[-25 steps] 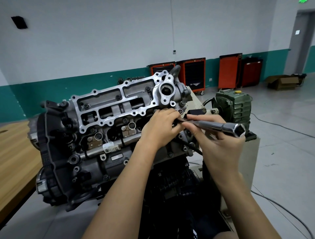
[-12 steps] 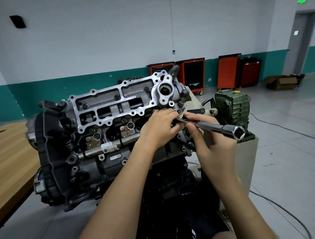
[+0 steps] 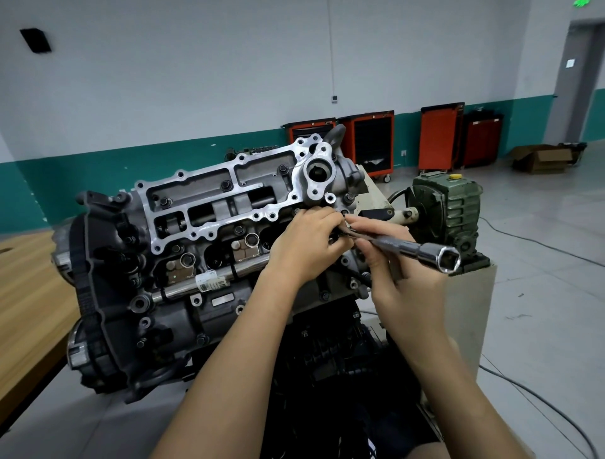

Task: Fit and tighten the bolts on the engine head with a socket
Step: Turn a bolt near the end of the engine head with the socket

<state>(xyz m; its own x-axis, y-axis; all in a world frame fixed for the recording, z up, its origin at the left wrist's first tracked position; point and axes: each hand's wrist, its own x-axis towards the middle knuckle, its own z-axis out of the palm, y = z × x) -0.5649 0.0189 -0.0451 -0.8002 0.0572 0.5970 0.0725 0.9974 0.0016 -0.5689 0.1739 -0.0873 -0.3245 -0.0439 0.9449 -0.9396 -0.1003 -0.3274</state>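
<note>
Grips the socket (image 3: 422,250) shaft in curled right hand (image 3: 397,288) fingers, centre-right of frame, hex end toward lower right. Curls left hand (image 3: 304,244) fingers against the engine head (image 3: 226,204) at its right end, mid-frame; cannot tell what, if anything, held.

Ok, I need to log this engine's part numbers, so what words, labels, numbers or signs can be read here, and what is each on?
Nothing here reads clearly.
White barcode sticker on the metal rail of the engine head: print too small to read.
Small plate below that rail: blurred.
Green sign at the top edge: cut off, unreadable.
White notice by the doorway: too small.
The socket wrench in the right hand: no marking shows.
</note>
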